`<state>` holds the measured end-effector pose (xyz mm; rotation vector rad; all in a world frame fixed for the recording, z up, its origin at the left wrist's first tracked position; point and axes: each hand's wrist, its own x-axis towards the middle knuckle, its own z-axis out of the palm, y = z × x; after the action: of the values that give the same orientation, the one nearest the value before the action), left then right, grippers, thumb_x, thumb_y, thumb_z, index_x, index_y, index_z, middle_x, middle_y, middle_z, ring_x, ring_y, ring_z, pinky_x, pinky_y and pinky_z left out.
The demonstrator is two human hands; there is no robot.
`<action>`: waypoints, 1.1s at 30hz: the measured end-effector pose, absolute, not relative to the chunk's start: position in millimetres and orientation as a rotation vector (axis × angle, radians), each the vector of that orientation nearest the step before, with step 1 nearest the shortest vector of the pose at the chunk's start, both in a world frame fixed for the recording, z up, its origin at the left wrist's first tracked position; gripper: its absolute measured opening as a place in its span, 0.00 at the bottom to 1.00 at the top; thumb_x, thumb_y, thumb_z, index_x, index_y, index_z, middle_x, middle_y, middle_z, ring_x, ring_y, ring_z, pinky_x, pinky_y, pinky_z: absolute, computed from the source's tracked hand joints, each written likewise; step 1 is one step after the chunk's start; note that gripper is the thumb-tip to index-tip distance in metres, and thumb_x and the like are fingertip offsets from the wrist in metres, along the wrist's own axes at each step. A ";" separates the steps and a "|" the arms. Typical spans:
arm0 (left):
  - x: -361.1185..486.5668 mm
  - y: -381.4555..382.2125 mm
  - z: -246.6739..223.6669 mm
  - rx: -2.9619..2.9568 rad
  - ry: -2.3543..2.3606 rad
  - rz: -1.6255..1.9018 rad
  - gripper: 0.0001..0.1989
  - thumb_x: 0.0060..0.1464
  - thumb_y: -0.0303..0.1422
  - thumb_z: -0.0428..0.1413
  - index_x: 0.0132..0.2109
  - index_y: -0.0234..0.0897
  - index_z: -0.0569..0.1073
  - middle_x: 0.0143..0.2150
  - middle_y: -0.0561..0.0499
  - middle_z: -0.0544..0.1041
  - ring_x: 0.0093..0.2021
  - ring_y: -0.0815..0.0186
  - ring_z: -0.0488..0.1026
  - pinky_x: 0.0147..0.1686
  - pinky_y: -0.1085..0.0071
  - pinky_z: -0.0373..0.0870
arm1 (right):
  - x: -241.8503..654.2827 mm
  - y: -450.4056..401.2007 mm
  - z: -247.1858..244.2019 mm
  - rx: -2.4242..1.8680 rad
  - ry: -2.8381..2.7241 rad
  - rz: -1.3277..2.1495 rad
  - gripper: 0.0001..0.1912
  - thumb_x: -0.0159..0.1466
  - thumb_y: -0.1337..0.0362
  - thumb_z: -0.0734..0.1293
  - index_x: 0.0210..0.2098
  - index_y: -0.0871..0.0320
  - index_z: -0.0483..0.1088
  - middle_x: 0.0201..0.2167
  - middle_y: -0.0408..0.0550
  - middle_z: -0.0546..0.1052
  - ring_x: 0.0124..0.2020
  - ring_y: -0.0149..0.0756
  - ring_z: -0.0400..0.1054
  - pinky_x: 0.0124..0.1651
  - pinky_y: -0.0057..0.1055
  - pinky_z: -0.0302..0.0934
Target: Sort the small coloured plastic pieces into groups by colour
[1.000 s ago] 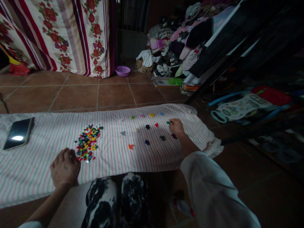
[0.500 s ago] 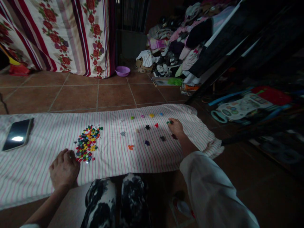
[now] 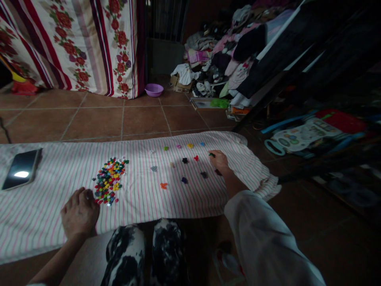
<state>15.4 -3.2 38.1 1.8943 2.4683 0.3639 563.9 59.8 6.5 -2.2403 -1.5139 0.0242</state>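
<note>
On a striped cloth [image 3: 139,198], a heap of multicoloured pieces [image 3: 110,180] lies left, the left hand [image 3: 79,210] loosely curled at its near-left edge, any hold hidden. The right hand [image 3: 219,159], farther right, has bent fingers at green pieces [image 3: 211,155], whether pinched I cannot tell; small clusters [image 3: 185,160] lie between the hands.

The cloth [image 3: 139,198] is striped pink and grey on white, the piled pieces [image 3: 109,180] multicoloured.

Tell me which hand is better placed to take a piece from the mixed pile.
Left, I'd judge: the left hand rests beside the mixed pile, while the right hand is farther along the striped cloth, fingertips at green pieces.
</note>
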 end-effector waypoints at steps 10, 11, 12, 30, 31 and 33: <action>12.6 -1.5 32.6 1.907 2.491 0.367 0.19 0.61 0.37 0.42 0.52 0.33 0.68 0.60 0.39 0.69 0.59 0.50 0.66 0.54 0.53 0.63 | 566.2 59.6 5.5 -2.264 -1.504 0.013 0.15 0.55 0.71 0.63 0.37 0.58 0.79 0.42 0.52 0.79 0.45 0.38 0.72 0.54 0.32 0.63; 11.7 -1.5 31.7 1.912 2.487 0.367 0.19 0.61 0.37 0.42 0.52 0.33 0.68 0.61 0.39 0.69 0.59 0.49 0.66 0.55 0.52 0.63 | 566.8 59.5 6.0 -2.255 -1.507 0.023 0.15 0.55 0.70 0.63 0.38 0.59 0.79 0.42 0.52 0.79 0.45 0.38 0.72 0.54 0.33 0.63; 11.0 -1.5 30.9 1.919 2.481 0.368 0.20 0.61 0.37 0.42 0.53 0.33 0.68 0.61 0.39 0.69 0.59 0.49 0.66 0.55 0.52 0.63 | 567.4 59.3 6.6 -2.245 -1.510 0.032 0.15 0.54 0.70 0.64 0.38 0.59 0.79 0.42 0.52 0.79 0.45 0.38 0.72 0.54 0.33 0.63; 12.2 -2.9 36.8 1.897 2.419 0.414 0.20 0.60 0.35 0.41 0.53 0.31 0.69 0.61 0.36 0.68 0.60 0.45 0.65 0.55 0.49 0.62 | 561.6 29.7 25.5 -2.170 -1.165 -0.085 0.18 0.55 0.67 0.58 0.37 0.62 0.77 0.38 0.57 0.78 0.41 0.44 0.71 0.51 0.41 0.64; 12.6 -3.0 37.6 1.891 2.416 0.410 0.20 0.60 0.35 0.41 0.53 0.31 0.69 0.61 0.36 0.68 0.60 0.45 0.65 0.55 0.49 0.62 | 556.8 28.9 26.7 -2.151 -1.172 -0.089 0.18 0.55 0.67 0.58 0.36 0.62 0.77 0.38 0.57 0.78 0.41 0.44 0.71 0.51 0.41 0.64; 13.8 -3.5 39.8 1.887 2.413 0.406 0.20 0.60 0.35 0.41 0.52 0.31 0.69 0.61 0.36 0.67 0.60 0.46 0.65 0.55 0.49 0.62 | 542.7 28.2 28.7 -2.085 -1.199 -0.100 0.18 0.56 0.66 0.57 0.36 0.61 0.77 0.38 0.56 0.78 0.42 0.43 0.71 0.51 0.40 0.65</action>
<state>13.8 -3.5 39.8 1.8867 2.4126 0.4058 542.7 28.2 28.7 -2.0846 -1.1993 -0.0996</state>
